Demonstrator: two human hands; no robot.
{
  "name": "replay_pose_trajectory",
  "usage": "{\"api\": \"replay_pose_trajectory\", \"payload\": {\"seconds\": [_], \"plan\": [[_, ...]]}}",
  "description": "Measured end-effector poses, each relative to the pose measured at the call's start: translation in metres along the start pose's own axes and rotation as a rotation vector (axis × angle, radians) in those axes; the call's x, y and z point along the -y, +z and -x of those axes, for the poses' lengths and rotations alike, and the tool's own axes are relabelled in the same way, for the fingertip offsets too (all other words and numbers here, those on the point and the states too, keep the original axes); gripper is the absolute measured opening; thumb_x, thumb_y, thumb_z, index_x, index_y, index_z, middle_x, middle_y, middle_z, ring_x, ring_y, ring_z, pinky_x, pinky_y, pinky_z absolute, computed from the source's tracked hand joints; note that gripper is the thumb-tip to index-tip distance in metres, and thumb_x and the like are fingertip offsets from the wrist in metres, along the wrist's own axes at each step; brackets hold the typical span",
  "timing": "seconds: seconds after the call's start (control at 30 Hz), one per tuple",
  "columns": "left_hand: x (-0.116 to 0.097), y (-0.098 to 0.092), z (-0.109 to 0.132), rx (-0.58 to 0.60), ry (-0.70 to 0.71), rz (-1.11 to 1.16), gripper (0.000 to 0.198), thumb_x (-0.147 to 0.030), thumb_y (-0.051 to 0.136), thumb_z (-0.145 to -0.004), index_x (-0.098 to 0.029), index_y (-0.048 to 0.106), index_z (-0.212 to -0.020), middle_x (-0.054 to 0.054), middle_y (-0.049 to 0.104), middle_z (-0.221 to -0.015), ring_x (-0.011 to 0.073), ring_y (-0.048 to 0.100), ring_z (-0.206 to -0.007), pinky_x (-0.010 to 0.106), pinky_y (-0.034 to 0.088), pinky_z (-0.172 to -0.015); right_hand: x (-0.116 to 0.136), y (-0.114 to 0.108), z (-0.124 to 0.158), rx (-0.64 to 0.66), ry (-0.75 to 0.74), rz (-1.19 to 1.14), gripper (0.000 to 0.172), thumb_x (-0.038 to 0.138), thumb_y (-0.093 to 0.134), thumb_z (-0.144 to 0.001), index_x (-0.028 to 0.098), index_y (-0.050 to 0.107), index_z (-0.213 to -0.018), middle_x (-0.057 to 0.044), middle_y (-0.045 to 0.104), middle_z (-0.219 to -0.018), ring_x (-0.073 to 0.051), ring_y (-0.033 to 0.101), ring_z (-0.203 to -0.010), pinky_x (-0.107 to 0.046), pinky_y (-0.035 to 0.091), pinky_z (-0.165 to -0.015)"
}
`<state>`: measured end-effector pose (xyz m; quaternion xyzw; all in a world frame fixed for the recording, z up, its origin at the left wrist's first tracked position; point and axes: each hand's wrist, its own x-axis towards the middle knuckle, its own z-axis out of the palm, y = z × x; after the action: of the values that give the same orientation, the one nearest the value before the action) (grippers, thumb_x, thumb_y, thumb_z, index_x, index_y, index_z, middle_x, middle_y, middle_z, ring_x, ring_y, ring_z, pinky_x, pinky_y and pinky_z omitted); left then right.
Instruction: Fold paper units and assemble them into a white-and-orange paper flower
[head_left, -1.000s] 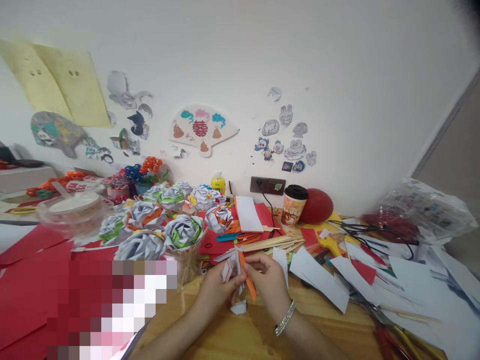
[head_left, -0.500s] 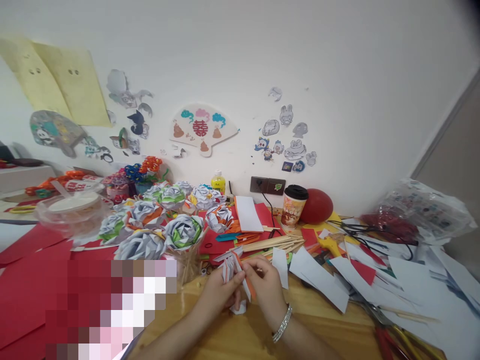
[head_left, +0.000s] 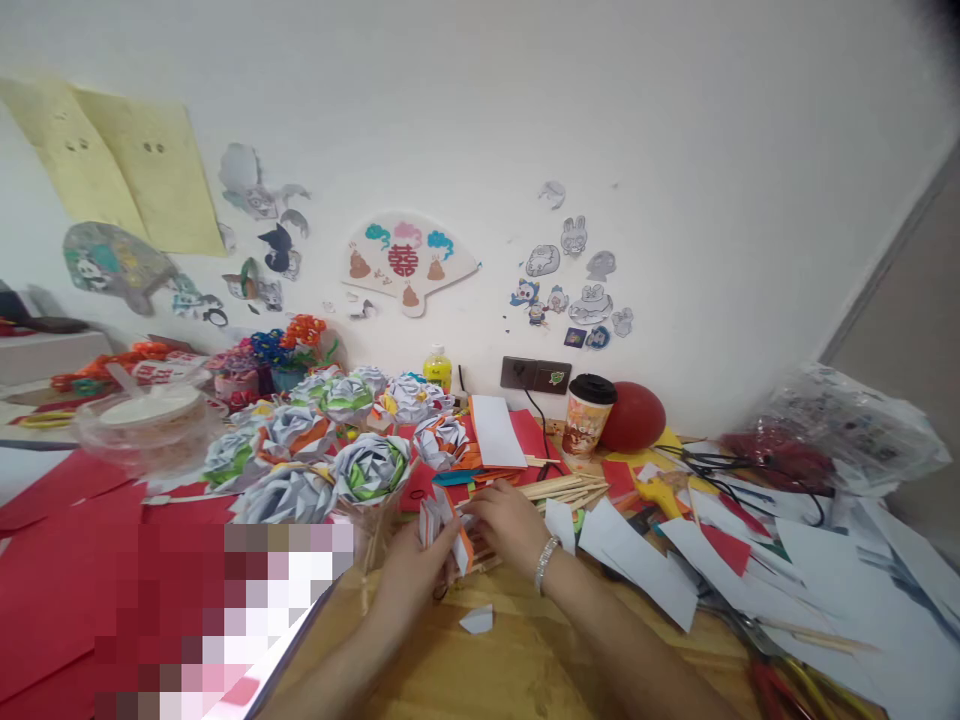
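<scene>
My left hand [head_left: 409, 570] is closed on a folded white-and-orange paper piece [head_left: 442, 525], held just above the wooden table [head_left: 480, 670]. My right hand [head_left: 506, 522], with a beaded bracelet at the wrist, is curled with its fingers against the same paper piece and lies over a bundle of wooden sticks [head_left: 559, 488]. Whether it grips the paper or a stick is hidden. A small white paper scrap [head_left: 478, 620] lies on the table below both hands. Folded paper roses [head_left: 367, 465] stand just left of my hands.
A paper cup with a black lid [head_left: 586, 415] and a red ball [head_left: 634, 415] stand by the wall. Loose white and red paper slips [head_left: 652, 560] cover the right side. Red sheets [head_left: 67, 560] lie at the left. Scissors [head_left: 780, 670] lie at the lower right.
Both hands moved away from me and slightly left with the folded paper piece, toward the wooden sticks. The small white scrap stays on the table, clear of the hands.
</scene>
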<state>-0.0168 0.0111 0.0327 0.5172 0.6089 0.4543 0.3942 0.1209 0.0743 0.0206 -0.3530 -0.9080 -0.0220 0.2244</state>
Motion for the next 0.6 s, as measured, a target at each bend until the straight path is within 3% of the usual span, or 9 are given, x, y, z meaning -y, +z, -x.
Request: {"api": "replay_pose_trajectory", "payload": {"seconds": [0.1, 0.33, 0.5, 0.6], "plan": [[-0.006, -0.002, 0.001, -0.052, -0.014, -0.020, 0.040, -0.047, 0.049, -0.069, -0.021, 0.040, -0.040, -0.003, 0.046, -0.028, 0.0104, 0.039, -0.025, 0.021, 0.027, -0.033, -0.003, 0.013, -0.013, 0.106, -0.121, 0.168, 0.012, 0.017, 0.055, -0.081, 0.015, 0.065, -0.076, -0.006, 0.064, -0.075, -0.020, 0.051, -0.079, -0.030, 0.040, -0.068], [-0.013, -0.004, 0.003, -0.090, -0.039, -0.050, 0.041, -0.044, 0.049, -0.070, -0.020, 0.041, -0.038, -0.003, 0.046, -0.028, 0.0097, 0.039, -0.025, 0.021, 0.028, -0.033, -0.001, 0.025, -0.012, 0.090, -0.123, 0.195, 0.011, 0.017, 0.054, -0.082, 0.013, 0.062, -0.077, -0.008, 0.063, -0.078, -0.022, 0.051, -0.083, -0.032, 0.039, -0.069], [-0.007, -0.004, 0.001, -0.099, -0.042, -0.046, 0.041, -0.045, 0.050, -0.070, -0.020, 0.041, -0.038, -0.003, 0.046, -0.028, 0.0098, 0.038, -0.025, 0.020, 0.027, -0.032, -0.001, 0.015, -0.002, 0.048, -0.035, 0.184, 0.013, 0.014, 0.050, -0.084, 0.013, 0.061, -0.076, -0.008, 0.063, -0.077, -0.022, 0.052, -0.080, -0.031, 0.039, -0.070], [-0.004, -0.003, 0.001, -0.091, -0.035, 0.009, 0.038, -0.048, 0.051, -0.069, -0.021, 0.042, -0.044, -0.004, 0.047, -0.028, 0.0106, 0.038, -0.025, 0.021, 0.026, -0.032, 0.003, 0.007, 0.008, -0.048, 0.126, 0.089, 0.018, 0.013, 0.042, -0.087, 0.013, 0.059, -0.080, -0.007, 0.063, -0.076, -0.019, 0.054, -0.075, -0.028, 0.040, -0.066]]}}
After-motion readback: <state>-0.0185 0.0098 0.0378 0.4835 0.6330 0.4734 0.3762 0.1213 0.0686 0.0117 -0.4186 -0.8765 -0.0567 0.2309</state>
